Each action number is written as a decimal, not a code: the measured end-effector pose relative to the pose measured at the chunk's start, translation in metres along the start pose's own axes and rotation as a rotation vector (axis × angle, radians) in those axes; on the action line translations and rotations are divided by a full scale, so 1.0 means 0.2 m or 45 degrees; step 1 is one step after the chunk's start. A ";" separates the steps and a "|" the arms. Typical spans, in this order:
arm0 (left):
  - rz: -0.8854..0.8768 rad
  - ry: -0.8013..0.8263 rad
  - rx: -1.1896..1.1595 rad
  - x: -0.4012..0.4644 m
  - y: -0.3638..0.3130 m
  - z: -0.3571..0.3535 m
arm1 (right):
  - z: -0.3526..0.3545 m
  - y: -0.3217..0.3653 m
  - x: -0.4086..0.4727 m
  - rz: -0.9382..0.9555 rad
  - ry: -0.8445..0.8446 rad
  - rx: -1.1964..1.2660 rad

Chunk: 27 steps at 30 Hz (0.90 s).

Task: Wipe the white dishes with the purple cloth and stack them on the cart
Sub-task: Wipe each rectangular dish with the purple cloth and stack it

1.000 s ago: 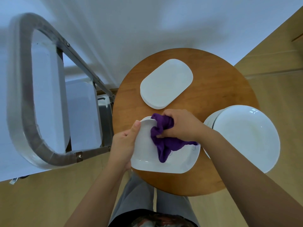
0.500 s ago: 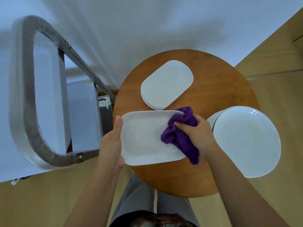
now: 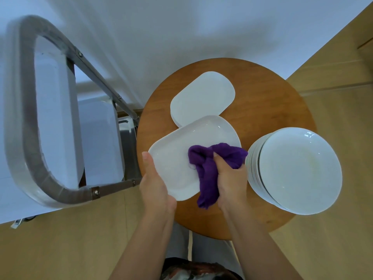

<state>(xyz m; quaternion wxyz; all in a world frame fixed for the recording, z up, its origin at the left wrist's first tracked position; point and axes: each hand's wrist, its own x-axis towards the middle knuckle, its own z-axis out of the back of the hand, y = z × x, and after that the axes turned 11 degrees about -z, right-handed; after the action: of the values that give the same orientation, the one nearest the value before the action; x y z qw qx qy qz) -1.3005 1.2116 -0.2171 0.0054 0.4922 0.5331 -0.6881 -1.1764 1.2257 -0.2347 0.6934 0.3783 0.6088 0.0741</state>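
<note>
Round and wooden, the small table (image 3: 262, 110) stands against a pale wall on a light wood floor, and over its near-left part a white rectangular dish (image 3: 181, 150) is held face up. The left hand (image 3: 155, 184) grips that dish at its near-left edge, thumb lying along the rim and the rest of the fingers hidden beneath. The right hand (image 3: 230, 178) is bunched around the purple cloth (image 3: 210, 168), pressing it onto the dish's right half while a loose tail of fabric hangs off the near edge. Just behind the held dish, a low pile of similar rectangular dishes (image 3: 203, 93) lies on the table, partly overlapped in view by the raised one. To the right sits a stack of round white plates (image 3: 298, 168), close beside the wiping hand and overhanging the table's edge. Further left stands the cart (image 3: 26, 118), its grey metal handle loop framing white trays (image 3: 54, 122) below. The dish looks to be mid-wipe, not yet ready for the cart. The risk here is mostly one of grip: glazed ware held by one edge could tip or slide out if the cloth pushes down hard on the far side. A wide wiping stroke could also knock the right knuckles into the round stack, which already hangs over the rim.
</note>
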 end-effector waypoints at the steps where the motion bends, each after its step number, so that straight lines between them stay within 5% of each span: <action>1: 0.043 -0.005 -0.032 -0.01 0.01 -0.01 | -0.02 -0.02 -0.02 0.013 0.007 -0.031; 10: -0.212 0.029 0.080 0.10 -0.07 -0.03 | 0.06 0.00 -0.12 -0.232 0.343 -0.655; 12: -0.330 0.075 0.100 0.12 -0.12 -0.05 | 0.09 0.02 -0.14 -0.085 0.226 -0.743; 17: -0.332 0.238 0.146 0.11 -0.16 -0.07 | 0.16 0.21 -0.08 0.727 -0.284 -0.683; 21: -0.267 0.432 0.102 0.04 -0.11 -0.09 | 0.05 0.30 0.05 0.730 -0.420 -1.016; 24: -0.191 0.488 0.096 0.02 -0.08 -0.12 | -0.07 0.27 0.05 0.620 -0.282 -1.256; 27: -0.119 0.437 0.024 0.03 -0.07 -0.14 | -0.16 0.19 -0.02 0.792 -0.223 -1.427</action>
<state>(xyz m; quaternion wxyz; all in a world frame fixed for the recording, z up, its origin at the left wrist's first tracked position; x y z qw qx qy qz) -1.2916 1.2422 -0.2097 -0.1224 0.5772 0.5420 -0.5984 -1.1919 1.2647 -0.2069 0.7791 0.1223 0.2808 0.5470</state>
